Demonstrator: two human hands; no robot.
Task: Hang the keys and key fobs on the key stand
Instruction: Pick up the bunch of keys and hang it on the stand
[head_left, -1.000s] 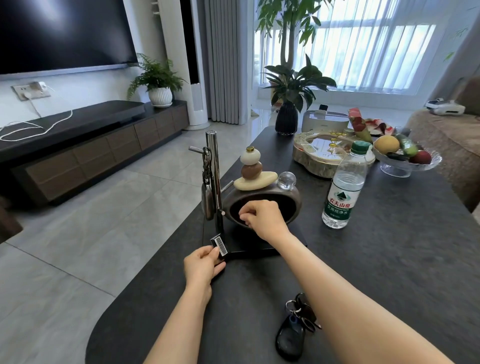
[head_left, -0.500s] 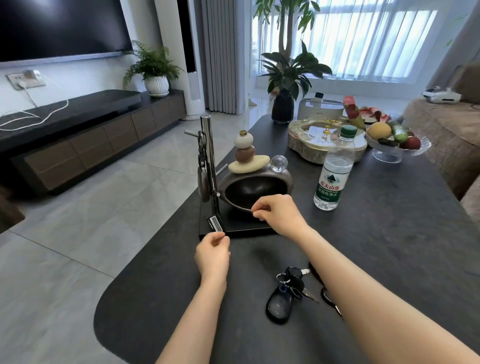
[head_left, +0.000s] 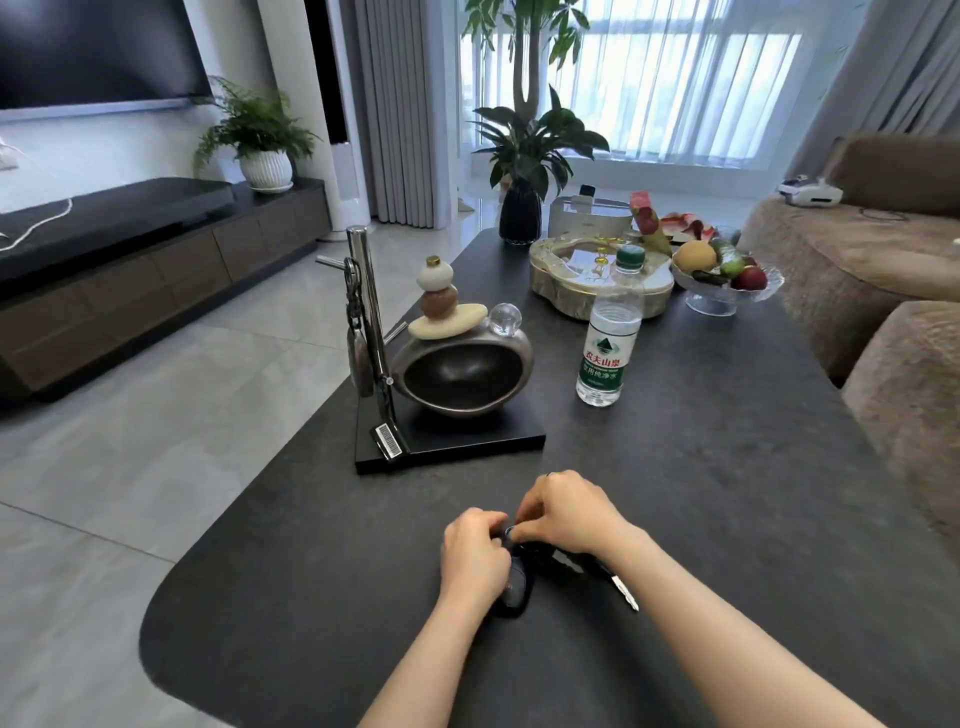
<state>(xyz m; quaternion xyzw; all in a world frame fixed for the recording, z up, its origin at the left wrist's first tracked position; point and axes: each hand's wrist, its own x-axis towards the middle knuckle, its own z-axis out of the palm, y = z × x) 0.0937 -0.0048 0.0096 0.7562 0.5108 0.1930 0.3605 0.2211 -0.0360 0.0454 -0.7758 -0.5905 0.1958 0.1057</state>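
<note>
The key stand (head_left: 371, 332) is a chrome post with side pegs on a black base, beside a dark bowl (head_left: 462, 371) topped with stacked stones. One key fob (head_left: 358, 358) hangs from the post's upper left peg. On the dark table, near me, lies a bunch with a black car fob (head_left: 514, 590) and a silver key (head_left: 623, 592). My left hand (head_left: 475, 558) and my right hand (head_left: 569, 514) both close on this bunch near its ring. Most of the bunch is hidden under my fingers.
A water bottle (head_left: 608, 338) stands right of the stand. Behind it are a beige tray (head_left: 597, 283), a glass fruit bowl (head_left: 727, 286) and a potted plant (head_left: 522, 208). The table's rounded edge (head_left: 171, 613) drops to the floor on the left. A sofa (head_left: 883, 270) is at the right.
Both hands left the stand's base and bowl and came back toward me, closing on the key bunch. The camera tilted, so the stand sits farther up the view.
</note>
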